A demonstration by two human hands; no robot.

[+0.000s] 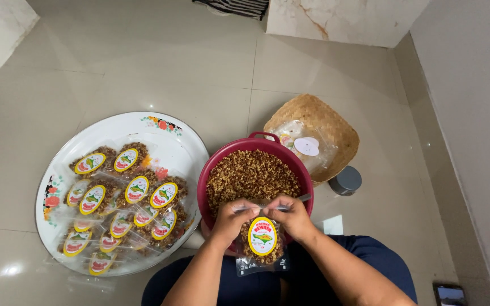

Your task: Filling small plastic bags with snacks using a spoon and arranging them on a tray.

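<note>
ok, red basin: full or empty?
Nearly full: the red basin holds brown granular snack mix heaped close to its rim.

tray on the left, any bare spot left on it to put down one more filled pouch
Yes. The round tray is bare along its top and upper-right, between the flowered rim and the pile of filled pouches. Its lower-left half is crowded with overlapping pouches. Both hands, left hand and right hand, hold a pouch at the red bowl.

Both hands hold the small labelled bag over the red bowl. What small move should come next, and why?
Probably press the top shut: the left hand and right hand pinch the mouth of the pouch, already holding crumbs, above the red bowl.
</note>
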